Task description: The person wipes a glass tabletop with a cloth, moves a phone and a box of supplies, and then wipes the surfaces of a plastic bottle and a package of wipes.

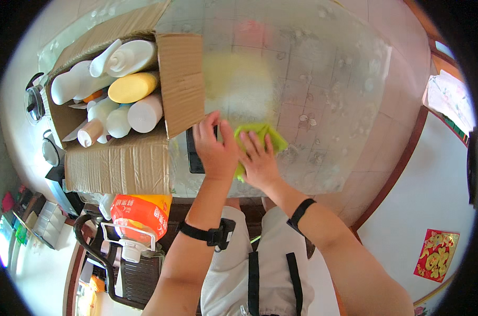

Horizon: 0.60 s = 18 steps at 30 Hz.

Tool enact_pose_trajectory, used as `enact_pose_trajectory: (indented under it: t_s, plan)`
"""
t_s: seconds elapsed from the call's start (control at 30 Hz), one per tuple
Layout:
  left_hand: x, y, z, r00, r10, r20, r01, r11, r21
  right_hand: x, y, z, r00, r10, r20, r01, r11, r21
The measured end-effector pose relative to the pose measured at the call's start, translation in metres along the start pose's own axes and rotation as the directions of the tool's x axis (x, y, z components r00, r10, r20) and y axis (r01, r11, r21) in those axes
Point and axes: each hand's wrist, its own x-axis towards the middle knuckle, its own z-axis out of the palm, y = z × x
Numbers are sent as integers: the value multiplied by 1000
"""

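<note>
A bright green cloth [276, 139] lies crumpled on the table under a clear patterned cover [325, 118]. My right hand [260, 160] rests on the cloth with its fingers spread, pressing it against the surface. Just to the left, my left hand [215, 146] is raised over a black flat device [195, 154], partly hiding it; the fingers are bent and apart, with nothing seen between them. The open cardboard box [183, 79] beside my left hand holds several bottles, among them a yellow-topped one [132, 87] and a white round one [145, 113].
A large plastic bottle with an orange-red label [140, 217] is below the box, near a dark chair armrest [104, 260]. Kettle-like vessels [34, 104] stand left of the box. A red and gold paper decoration [436, 255] is at the lower right.
</note>
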Motion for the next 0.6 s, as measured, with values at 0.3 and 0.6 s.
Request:
enact_pose_trajectory:
  t_s: [0.3, 0.6]
  plan:
    - [-50, -45, -12, 1000, -7, -14, 14, 786, 618, -47, 16, 15, 969, -235, 74, 232, 972, 37]
    - [-56, -33, 0, 999, -29, -39, 45, 823, 567, -144, 123, 9, 984, 174, -48, -173, 985, 18]
